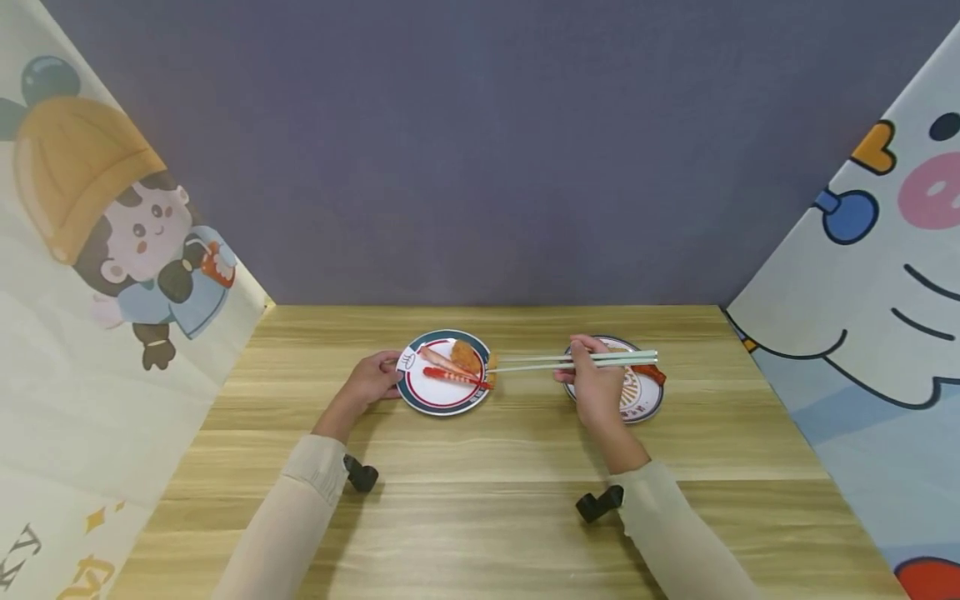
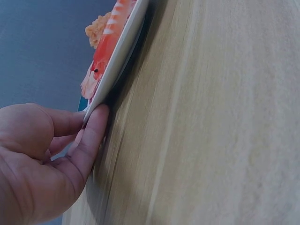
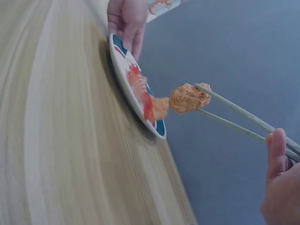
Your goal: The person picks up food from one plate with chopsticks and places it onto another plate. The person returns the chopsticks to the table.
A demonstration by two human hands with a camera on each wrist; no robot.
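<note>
Two slim pale-green chopsticks (image 3: 239, 109), gripped in the right hand (image 1: 597, 392), pinch a golden-brown breaded nugget (image 3: 190, 97) by the right edge of a round green-rimmed white plate (image 1: 435, 392); the left hand (image 1: 372, 380) pinches its left rim, probably to steady it.

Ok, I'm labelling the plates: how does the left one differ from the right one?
The left plate shows a red ring; the right plate, orange rays.
The left plate carries shrimp and a nugget; the right plate has a reddish-brown piece at its edge.
The left hand pinches the left plate's rim; the right hand, holding chopsticks, partly hides the right plate.
Both are round and largely white.
</note>
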